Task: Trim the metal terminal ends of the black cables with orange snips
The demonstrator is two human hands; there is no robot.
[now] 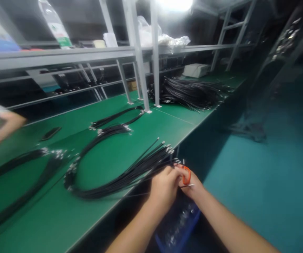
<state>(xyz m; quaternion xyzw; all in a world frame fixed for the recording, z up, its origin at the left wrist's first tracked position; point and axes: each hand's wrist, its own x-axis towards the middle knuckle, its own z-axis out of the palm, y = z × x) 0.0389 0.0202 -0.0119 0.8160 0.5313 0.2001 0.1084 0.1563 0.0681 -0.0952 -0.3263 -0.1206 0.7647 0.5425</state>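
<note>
Just off the green table's edge my two hands meet. My right hand (190,181) is closed on orange-handled scissors (186,175), with an orange loop showing around its fingers. My left hand (164,184) is closed beside it, touching the right hand; a thin black cable (140,194) runs into it from the left. A white cable tip sticks out past the right hand. Behind the hands, a curved bundle of black cables (98,192) lies on the table, its loose metal-tipped ends reaching the edge near my fingers.
Below my hands is a blue bin (190,228) holding small clear pieces. More cable bundles (17,200) lie left, with a phone (51,133) and a person's arm (7,126). Metal posts (155,63) carry a shelf (88,53). A large cable pile (193,92) lies farther back.
</note>
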